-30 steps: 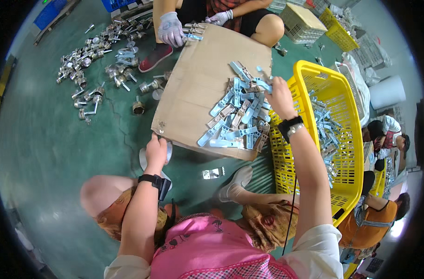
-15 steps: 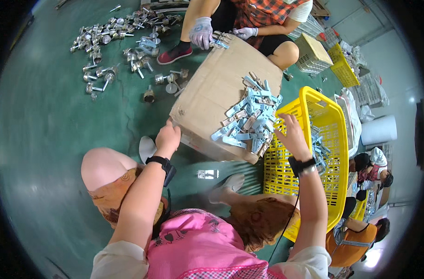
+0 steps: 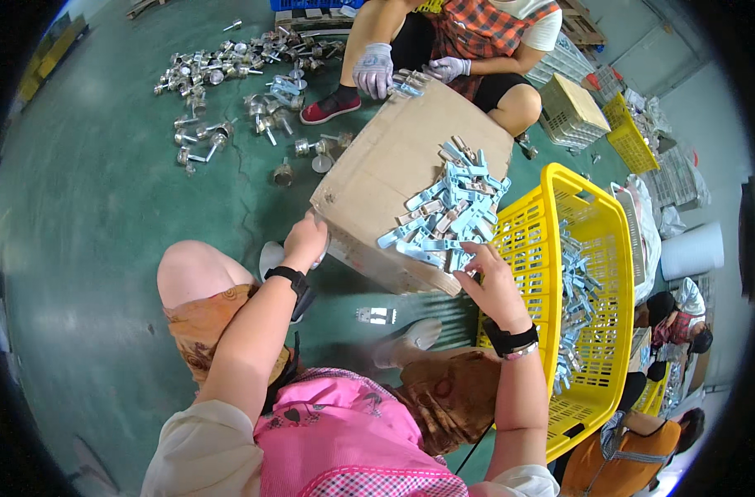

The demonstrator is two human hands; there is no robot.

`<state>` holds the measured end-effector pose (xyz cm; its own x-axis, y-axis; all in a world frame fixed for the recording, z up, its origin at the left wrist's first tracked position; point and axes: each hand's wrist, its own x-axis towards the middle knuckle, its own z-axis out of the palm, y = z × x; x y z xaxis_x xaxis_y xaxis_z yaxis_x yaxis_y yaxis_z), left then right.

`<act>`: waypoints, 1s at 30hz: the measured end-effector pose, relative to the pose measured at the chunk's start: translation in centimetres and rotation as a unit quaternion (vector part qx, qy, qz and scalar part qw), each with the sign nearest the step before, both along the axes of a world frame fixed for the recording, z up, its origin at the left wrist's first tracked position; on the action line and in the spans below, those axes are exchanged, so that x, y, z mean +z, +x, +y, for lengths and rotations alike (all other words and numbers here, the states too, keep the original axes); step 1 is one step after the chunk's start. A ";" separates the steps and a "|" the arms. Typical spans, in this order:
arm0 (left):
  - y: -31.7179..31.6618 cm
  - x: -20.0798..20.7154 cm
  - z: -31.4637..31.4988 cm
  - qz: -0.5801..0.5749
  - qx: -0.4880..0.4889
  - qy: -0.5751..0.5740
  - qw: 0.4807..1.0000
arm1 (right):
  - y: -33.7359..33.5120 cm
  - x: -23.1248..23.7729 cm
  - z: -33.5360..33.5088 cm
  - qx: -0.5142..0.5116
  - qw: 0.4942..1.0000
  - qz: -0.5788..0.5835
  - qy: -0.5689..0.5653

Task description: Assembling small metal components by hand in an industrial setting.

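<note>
A cardboard box (image 3: 377, 166) stands in front of me, with a heap of light-blue and beige clips (image 3: 452, 203) on the right part of its top. My left hand (image 3: 306, 240) has its fingers curled against the box's near left corner; the fingertips are partly hidden. At the near right corner, my right hand (image 3: 493, 286) is at the lower edge of the heap. Its thumb and forefinger are apart, the fingertips close to a clip, and nothing shows between them. Whether they touch it, I cannot tell.
To the right a yellow plastic basket (image 3: 551, 248) holds more clips (image 3: 572, 290). Across the box sits a co-worker, whose gloved hand (image 3: 373, 70) is beside small clips (image 3: 409, 83). Metal parts with stems (image 3: 216, 70) litter the green floor at the far left.
My right hand has come left from beside the basket to the near edge of the clip heap. The left hand stays at the box corner. The whole view has shifted slightly.
</note>
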<state>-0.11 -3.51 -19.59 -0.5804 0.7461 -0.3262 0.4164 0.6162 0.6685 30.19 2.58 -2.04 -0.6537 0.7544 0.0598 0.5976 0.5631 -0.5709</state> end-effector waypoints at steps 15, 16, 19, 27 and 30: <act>-0.1 2.7 -0.8 -0.052 0.006 -0.003 0.999 | 1.0 -2.3 0.4 -0.016 0.997 -0.051 -0.057; -0.2 2.7 -1.0 -0.054 0.007 -0.003 0.999 | 0.7 -2.4 0.4 -0.014 0.997 -0.048 -0.062; -0.2 2.8 -1.0 -0.061 0.005 -0.016 0.998 | 0.0 -2.7 0.7 -0.008 0.996 -0.050 -0.068; -0.6 1.8 -1.0 -0.052 -0.010 0.021 0.998 | -1.4 -3.4 1.3 -0.001 0.996 -0.068 -0.066; -0.7 1.5 -1.0 -0.063 -0.014 0.003 0.998 | -1.6 -3.8 1.5 0.000 0.994 -0.073 -0.077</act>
<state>-0.77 -4.47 -18.09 -0.5139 0.7636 -0.3909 0.3451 0.6012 0.7207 28.59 4.12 -5.87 -0.6465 0.7477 -0.1518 0.6804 0.4750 -0.5581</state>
